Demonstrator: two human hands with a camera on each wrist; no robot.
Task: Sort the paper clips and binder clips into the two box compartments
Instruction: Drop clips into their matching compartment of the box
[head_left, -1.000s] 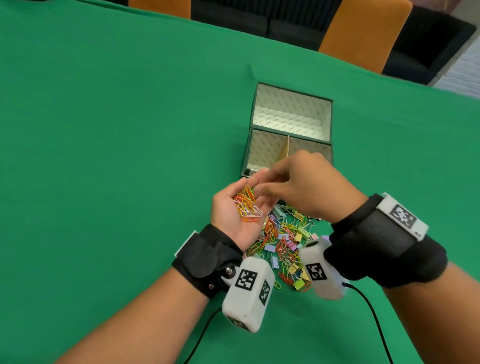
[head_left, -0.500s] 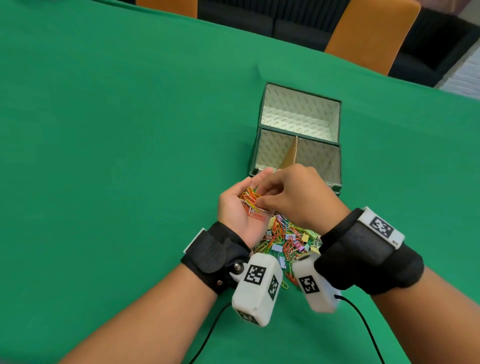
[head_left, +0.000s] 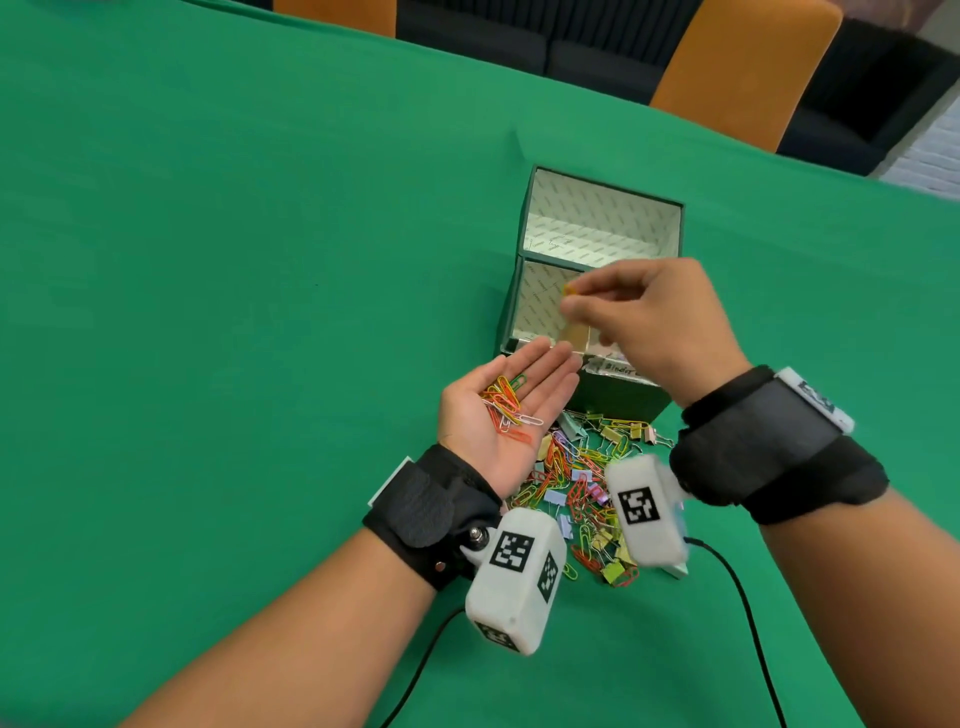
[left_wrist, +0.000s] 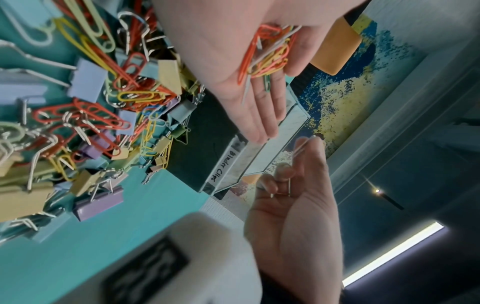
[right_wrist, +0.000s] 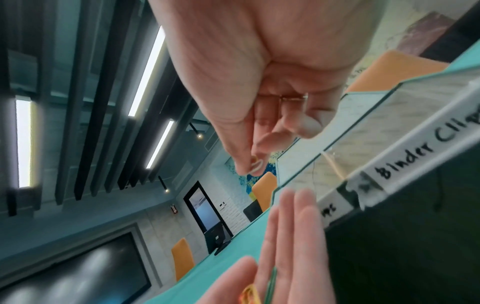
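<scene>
My left hand (head_left: 511, 376) lies palm up with straight fingers just in front of the box, carrying several coloured paper clips (head_left: 506, 405) on the palm (left_wrist: 228, 61). My right hand (head_left: 571, 300) hovers over the near part of the dark green box (head_left: 511, 312) and pinches a yellow paper clip (head_left: 570, 289) between thumb and forefinger. In the right wrist view the pinched clip (right_wrist: 255, 164) shows at the fingertips (right_wrist: 242, 167), and a thin silver wire (right_wrist: 293, 98) sits within the curled fingers. A mixed pile of paper clips and binder clips (head_left: 587, 488) lies on the cloth under both wrists.
The box rim carries a label reading "Binder Clips" (left_wrist: 222, 166). A tan card (head_left: 574, 332) stands inside the near section; the far compartment (head_left: 597, 228) is pale-lined. Green cloth (head_left: 234, 312) covers the table. Orange chairs (head_left: 737, 67) stand beyond the far edge.
My right hand rose from the left palm to above the box with one clip pinched. The left palm, cupped before, flattened out and shifted toward the box front.
</scene>
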